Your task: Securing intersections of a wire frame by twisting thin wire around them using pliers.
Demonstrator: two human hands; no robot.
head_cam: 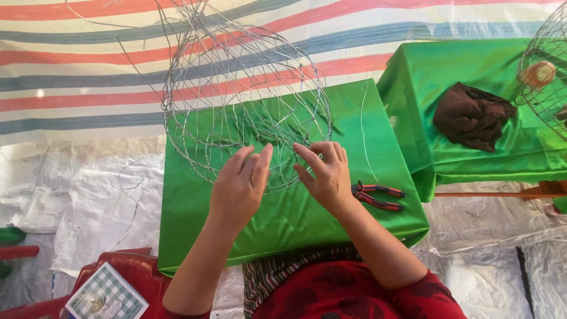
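Both hands meet at the near rim of a round wire frame (245,100), a cage of thin silver hoops and crossing strands that stands tilted on the green-draped worktop (283,218). The left hand (239,186) comes in with its back up, fingers loosely bent and the thumb raised against the lowest wires; its grip looks closed lightly on a strand, though the wire is too fine to be sure just which one. The right hand (325,174), just beside it and almost fingertip to fingertip, pinches with thumb and forefinger at the same stretch of the frame, the other fingers curled over. Everything beyond the two grips is frame: the hoops rise away from the fingers toward the striped tarpaulin (88,65) behind. Just outside the right wrist, on the cloth, lies a pair of red-handled pliers (378,196), untouched, and a single loose wire (363,127) runs away from it across the green (thin, pale, easy to miss). Farther off on that same side stands a second green-covered worktop (460,65) with a crumpled brown cloth (472,115) on it and part of another wire frame (546,68) at the edge. Below the left elbow sits a red plastic stool (139,272) with a checked card (106,295) on it.
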